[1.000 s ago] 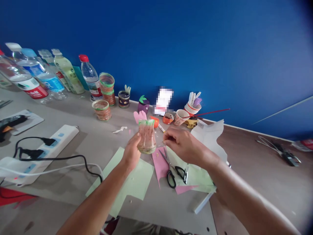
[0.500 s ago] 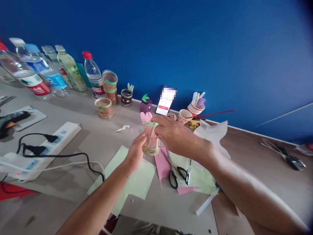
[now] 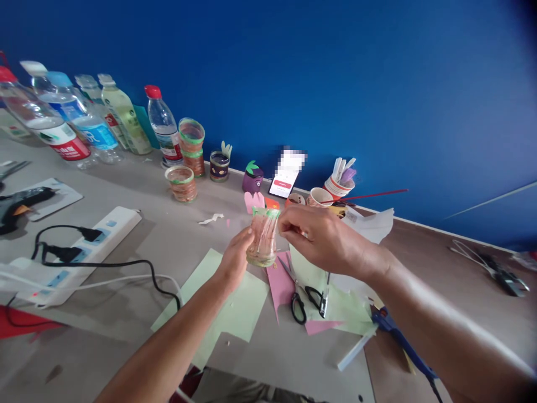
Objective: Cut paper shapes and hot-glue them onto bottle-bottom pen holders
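My left hand (image 3: 237, 252) is closed round the left side of a clear plastic cup (image 3: 263, 240), streaked reddish-brown with a green rim. Behind its rim shows a pink paper cutout (image 3: 254, 201) with rounded lobes; whether it is fixed to the cup I cannot tell. Just right of the rim is my right hand (image 3: 319, 232), fingers curled and pinched together. Anything between those fingertips is hidden. Below the cup lie black-handled scissors (image 3: 298, 308) and a utility knife (image 3: 324, 299) on pink paper (image 3: 280, 288) and pale green sheets (image 3: 235, 302).
At left are a power strip (image 3: 121, 221) with cables, a glue gun (image 3: 29, 201) and several plastic bottles (image 3: 163, 126). Painted cups (image 3: 182, 187), a purple eggplant-like figure (image 3: 252, 180), a phone (image 3: 285, 179) and paper cups (image 3: 319, 197) line the wall. A blue tool (image 3: 403, 338) lies at right.
My right hand has moved right, off the cup's rim, and its fingers have curled in. The rim and the blue tool now show. My left hand keeps its hold on the cup.
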Motion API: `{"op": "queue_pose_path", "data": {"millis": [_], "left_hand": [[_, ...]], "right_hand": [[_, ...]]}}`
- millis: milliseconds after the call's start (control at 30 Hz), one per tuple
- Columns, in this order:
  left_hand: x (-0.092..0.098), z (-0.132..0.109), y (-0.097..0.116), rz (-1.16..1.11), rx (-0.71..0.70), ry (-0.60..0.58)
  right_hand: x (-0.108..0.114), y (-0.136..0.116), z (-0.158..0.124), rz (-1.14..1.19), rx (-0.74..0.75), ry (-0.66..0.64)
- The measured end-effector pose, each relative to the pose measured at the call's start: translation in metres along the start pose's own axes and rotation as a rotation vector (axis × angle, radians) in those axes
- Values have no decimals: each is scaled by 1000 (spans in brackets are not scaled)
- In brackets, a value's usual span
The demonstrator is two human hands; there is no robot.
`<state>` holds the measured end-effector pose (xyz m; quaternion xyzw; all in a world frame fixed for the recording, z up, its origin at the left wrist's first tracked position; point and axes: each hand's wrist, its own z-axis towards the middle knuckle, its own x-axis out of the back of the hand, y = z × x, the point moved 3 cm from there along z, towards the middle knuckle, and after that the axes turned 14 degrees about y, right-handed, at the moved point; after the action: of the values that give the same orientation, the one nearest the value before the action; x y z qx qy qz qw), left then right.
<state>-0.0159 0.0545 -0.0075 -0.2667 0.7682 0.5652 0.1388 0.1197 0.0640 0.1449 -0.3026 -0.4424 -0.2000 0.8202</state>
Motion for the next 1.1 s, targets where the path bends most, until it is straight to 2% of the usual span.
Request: {"op": "queue_pose_path", "data": {"millis": [133, 233, 367, 467, 633, 833, 1100], "left_hand": [[1, 2, -4, 3, -1, -20], [2, 4, -7, 10, 2, 4], [3, 4, -8, 12, 23, 9], [3, 3, -7, 24, 22, 1], [-1, 0, -4, 75, 46, -2], [-2, -1, -2, 52, 32, -7], [-5, 0, -2, 36, 13, -13]], "right_hand": [[-7, 11, -14, 318, -311, 73], [-13, 17, -22, 551, -472, 114], [-20, 25, -29, 600, -589, 169], [-27, 29, -33, 541, -590, 201], [-37, 25, -35, 383, -499, 216], [-42, 16, -32, 259, -282, 384], [-57, 21, -37, 227, -371, 369]]}}
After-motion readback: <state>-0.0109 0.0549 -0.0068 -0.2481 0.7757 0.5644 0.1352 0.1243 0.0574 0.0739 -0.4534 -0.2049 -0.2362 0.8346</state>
